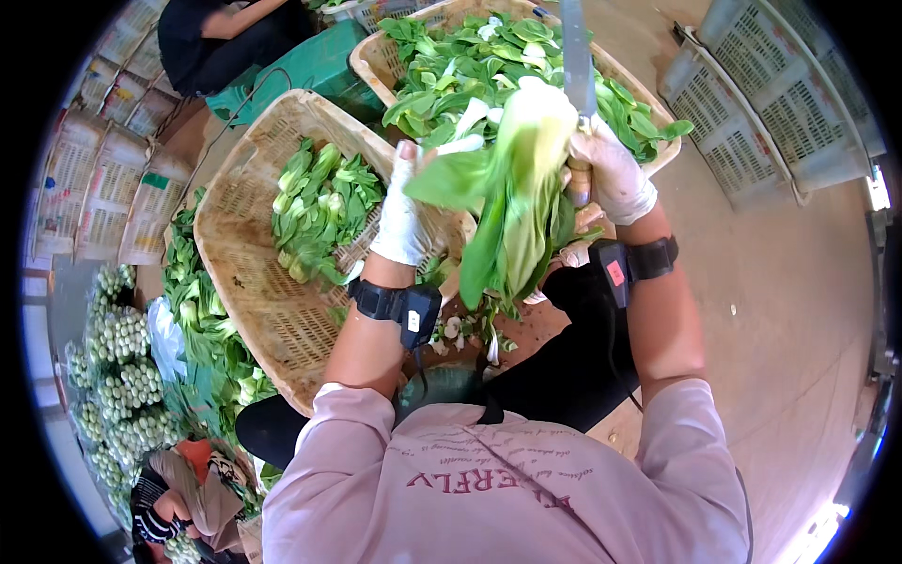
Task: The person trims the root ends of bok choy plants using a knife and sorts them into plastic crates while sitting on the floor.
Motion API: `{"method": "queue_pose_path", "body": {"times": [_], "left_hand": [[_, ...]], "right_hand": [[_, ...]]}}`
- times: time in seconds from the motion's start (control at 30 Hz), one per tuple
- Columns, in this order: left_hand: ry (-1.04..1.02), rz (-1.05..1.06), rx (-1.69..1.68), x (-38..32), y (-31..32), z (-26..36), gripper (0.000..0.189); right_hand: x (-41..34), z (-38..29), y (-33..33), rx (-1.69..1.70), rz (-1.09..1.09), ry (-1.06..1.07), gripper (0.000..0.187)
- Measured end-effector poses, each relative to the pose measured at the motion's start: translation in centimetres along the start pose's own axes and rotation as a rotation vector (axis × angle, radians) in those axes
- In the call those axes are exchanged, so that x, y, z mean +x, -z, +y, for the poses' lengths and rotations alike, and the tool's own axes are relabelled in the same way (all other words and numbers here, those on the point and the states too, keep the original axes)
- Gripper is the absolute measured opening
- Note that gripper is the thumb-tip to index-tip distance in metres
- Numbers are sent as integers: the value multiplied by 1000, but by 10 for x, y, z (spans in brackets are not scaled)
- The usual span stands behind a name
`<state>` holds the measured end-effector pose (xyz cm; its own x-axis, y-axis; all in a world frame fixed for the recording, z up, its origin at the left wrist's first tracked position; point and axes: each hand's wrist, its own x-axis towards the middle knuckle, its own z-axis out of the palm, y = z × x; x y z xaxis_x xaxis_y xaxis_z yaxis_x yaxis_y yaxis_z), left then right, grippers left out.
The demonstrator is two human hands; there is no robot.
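Note:
My right hand (614,169), in a white glove, grips a knife (578,63) by its wooden handle, blade pointing up. A large head of bok choy (525,176) hangs leaves down against that same hand, its pale base beside the blade; how the fingers bear it is partly hidden. My left hand (402,211), gloved too, is raised with its fingers up, left of the bok choy and close to a blurred leaf; its grip is unclear. Below it, smaller bok choy heads (320,204) lie in a plastic basket (239,268).
Another basket (666,158) ahead holds loose bok choy. Crates (768,113) stand at right, more (91,183) at left. Leafy greens (204,317) and bundled vegetables (127,366) lie left. One person (225,42) sits at upper left, another (187,493) at lower left. Trimmings lie below my hands.

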<state>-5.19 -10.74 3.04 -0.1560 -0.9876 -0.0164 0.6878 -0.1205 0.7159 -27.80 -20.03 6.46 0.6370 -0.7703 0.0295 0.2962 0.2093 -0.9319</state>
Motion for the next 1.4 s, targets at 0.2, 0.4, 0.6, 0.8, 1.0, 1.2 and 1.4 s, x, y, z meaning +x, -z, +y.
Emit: {"method": "queue_pose_path", "body": {"times": [0.2, 0.4, 0.6, 0.8, 1.0, 1.2, 1.4], "left_hand": [[211, -37, -195, -15, -14, -46, 53], [-81, 191, 388, -24, -12, -33, 49], [-52, 383, 552, -38, -7, -24, 43], [-68, 408, 190, -66, 31, -7, 34], [-194, 251, 669, -63, 26, 17, 74], [36, 237, 81, -64, 18, 2, 54], [-24, 431, 125, -58, 25, -6, 41]], "right_hand": [[1, 11, 1, 175, -265, -39, 60], [9, -2, -11, -165, -95, -41, 54], [22, 18, -16, -249, -96, -271, 33], [31, 24, -33, 92, -101, -220, 36], [36, 28, -48, 111, -339, -285, 41], [42, 38, -72, -446, -174, 275, 39], [26, 30, -78, -868, -264, 236, 23]]}}
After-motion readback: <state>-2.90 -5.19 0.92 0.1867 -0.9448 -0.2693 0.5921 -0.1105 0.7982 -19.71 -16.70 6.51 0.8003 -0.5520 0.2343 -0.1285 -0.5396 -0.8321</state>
